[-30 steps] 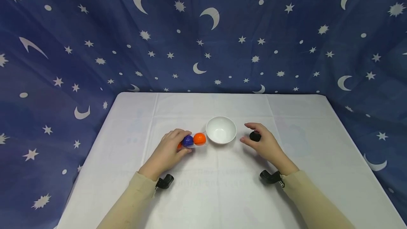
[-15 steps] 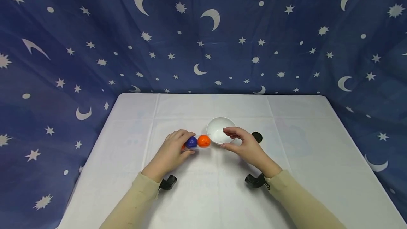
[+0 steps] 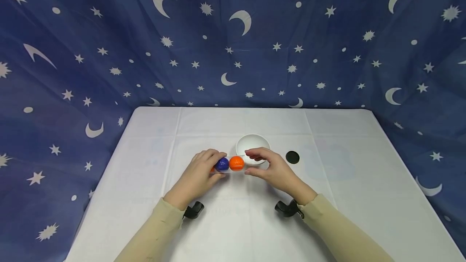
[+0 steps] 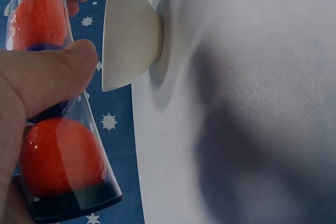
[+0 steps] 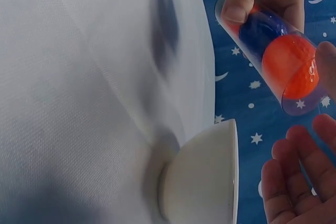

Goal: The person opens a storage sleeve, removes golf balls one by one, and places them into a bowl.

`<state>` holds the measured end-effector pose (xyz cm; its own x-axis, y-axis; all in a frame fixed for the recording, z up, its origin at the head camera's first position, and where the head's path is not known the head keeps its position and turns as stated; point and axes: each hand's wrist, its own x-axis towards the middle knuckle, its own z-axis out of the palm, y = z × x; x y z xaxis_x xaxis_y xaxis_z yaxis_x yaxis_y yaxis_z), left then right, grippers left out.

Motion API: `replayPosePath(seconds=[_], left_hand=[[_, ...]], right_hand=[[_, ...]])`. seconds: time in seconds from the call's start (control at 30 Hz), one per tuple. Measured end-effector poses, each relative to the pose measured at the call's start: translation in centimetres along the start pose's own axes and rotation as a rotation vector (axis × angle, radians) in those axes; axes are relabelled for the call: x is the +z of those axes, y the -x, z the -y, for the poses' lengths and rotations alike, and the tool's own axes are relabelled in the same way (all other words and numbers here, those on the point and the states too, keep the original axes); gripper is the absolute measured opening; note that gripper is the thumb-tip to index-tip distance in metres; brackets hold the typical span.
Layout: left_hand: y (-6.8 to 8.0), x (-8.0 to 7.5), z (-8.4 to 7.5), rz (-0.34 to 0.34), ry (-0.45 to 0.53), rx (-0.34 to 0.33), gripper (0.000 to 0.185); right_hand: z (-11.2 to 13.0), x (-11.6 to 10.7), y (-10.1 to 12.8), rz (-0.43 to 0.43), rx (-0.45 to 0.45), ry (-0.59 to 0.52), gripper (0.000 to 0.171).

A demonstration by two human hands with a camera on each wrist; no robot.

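Observation:
My left hand [image 3: 196, 179] grips a clear plastic tube [image 5: 299, 102], its thumb across the middle. Inside are a blue ball [image 3: 222, 164] between two orange balls [image 4: 63, 156]; a black cap [image 4: 79, 203] closes the end nearer my left wrist. The tube is held off the table, just in front of a white bowl [image 3: 251, 144]. My right hand [image 3: 274, 169] is at the tube's other end, fingers spread and gently bent, holding nothing. Its thumb overlaps that end in the right wrist view.
A flat black disc [image 3: 292, 157] lies on the table right of the bowl. White cloth covers the table [image 3: 247, 225]. A blue curtain [image 3: 233, 31] with moons and stars hangs behind the far edge. Black wrist cameras [image 3: 194, 210] stick out from both sleeves.
My right hand has moved left from around the black disc, which now lies uncovered on the table, to the tube's end. The left hand and tube have shifted slightly right.

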<state>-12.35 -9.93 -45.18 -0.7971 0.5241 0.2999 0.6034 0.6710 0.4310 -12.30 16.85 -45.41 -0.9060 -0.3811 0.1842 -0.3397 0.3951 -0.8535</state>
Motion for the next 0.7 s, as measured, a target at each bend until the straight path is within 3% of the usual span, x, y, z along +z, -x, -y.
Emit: replayPosePath(seconds=[0.43, 0.7], left_hand=[[-0.31, -0.31, -0.19, 0.010, -0.022, 0.000, 0.056], [-0.26, -0.25, -0.17, -0.019, -0.043, 0.041, 0.056]], right_hand=[[0.76, 0.56, -0.23, -0.009, 0.048, -0.007, 0.049], [0.52, 0.66, 0.08, -0.011, 0.082, -0.018, 0.050]])
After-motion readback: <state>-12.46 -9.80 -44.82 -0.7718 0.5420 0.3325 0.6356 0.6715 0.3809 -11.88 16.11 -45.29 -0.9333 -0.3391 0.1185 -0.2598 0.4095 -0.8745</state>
